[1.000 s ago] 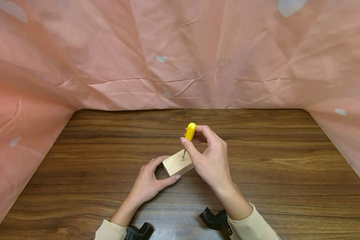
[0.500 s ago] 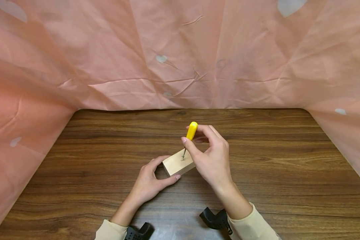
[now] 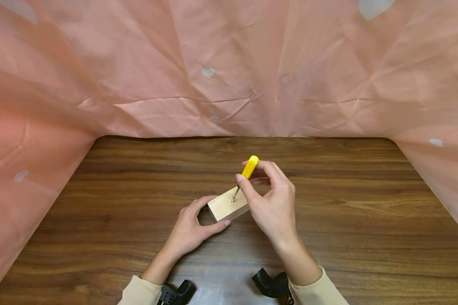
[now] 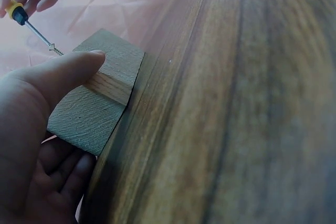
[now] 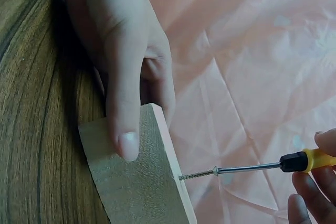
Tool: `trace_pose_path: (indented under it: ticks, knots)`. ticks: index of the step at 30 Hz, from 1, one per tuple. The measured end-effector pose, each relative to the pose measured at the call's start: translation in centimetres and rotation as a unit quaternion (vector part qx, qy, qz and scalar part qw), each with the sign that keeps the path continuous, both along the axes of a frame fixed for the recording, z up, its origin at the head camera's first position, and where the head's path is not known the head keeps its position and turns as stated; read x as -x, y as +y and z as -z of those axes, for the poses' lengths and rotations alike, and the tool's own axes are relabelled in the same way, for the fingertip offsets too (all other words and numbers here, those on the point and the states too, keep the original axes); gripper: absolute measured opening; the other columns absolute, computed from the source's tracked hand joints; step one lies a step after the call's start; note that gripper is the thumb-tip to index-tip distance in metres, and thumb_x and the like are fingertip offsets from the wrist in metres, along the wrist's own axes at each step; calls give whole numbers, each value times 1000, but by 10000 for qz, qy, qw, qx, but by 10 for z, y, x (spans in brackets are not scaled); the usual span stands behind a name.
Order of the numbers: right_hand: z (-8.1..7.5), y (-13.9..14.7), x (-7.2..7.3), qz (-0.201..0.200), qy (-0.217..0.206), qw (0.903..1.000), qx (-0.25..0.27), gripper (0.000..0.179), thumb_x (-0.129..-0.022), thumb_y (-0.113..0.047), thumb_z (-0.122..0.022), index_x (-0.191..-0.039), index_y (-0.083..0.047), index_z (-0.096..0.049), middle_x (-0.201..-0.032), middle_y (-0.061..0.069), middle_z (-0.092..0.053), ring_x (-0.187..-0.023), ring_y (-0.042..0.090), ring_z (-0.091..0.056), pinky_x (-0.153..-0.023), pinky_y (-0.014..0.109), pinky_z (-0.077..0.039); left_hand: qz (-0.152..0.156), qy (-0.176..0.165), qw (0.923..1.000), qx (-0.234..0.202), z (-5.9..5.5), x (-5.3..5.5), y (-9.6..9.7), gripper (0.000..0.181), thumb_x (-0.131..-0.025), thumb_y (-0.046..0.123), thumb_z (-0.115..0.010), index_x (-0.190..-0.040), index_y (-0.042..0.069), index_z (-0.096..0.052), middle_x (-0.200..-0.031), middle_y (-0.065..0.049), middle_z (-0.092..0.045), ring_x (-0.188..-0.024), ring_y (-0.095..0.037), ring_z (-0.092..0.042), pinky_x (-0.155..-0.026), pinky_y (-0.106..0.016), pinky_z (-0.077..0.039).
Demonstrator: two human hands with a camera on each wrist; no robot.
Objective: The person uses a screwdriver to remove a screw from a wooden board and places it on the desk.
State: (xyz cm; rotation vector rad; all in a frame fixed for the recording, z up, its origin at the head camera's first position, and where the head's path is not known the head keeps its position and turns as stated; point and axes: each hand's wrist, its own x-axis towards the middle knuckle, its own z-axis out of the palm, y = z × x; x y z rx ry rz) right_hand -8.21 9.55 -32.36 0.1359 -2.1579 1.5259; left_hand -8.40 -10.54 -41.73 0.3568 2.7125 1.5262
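Observation:
A pale wooden block (image 3: 223, 206) lies on the table, and my left hand (image 3: 191, 228) grips its near-left end between thumb and fingers. From the block's top face a threaded screw (image 5: 198, 175) stands up, its tip at the wood and most of its thread showing. My right hand (image 3: 272, 203) holds a screwdriver (image 3: 249, 167) by its yellow handle with thumb and fingertips. The steel shaft (image 5: 249, 168) meets the screw's head, and in the head view the tool leans to the right. The right wrist view shows only some fingertips (image 5: 315, 192) of that hand.
A dark wood-grain table (image 3: 137, 182) spreads beneath the block. Behind and at both sides hangs a pink cloth (image 3: 229, 84) with pale hearts. Black wrist devices (image 3: 271, 283) sit at both cuffs.
The top of the screwdriver's handle has tilted to the right, and my right hand has shifted slightly right with it. The block and left hand stay nearly in place.

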Motion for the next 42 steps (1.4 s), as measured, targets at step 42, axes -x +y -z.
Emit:
trace_pose_path:
  ticks: [42]
  knots:
    - [0, 0, -2, -330, 693, 9950, -637, 35, -89, 0, -75, -122, -8, -67, -106, -1, -79, -91, 12, -73, -86, 36, -59, -20, -21, 10000, -28, 1, -1, -3, 58, -79, 36, -97, -131, 37, -72, -122, 16, -76, -112, -11, -67, -105, -42, -50]
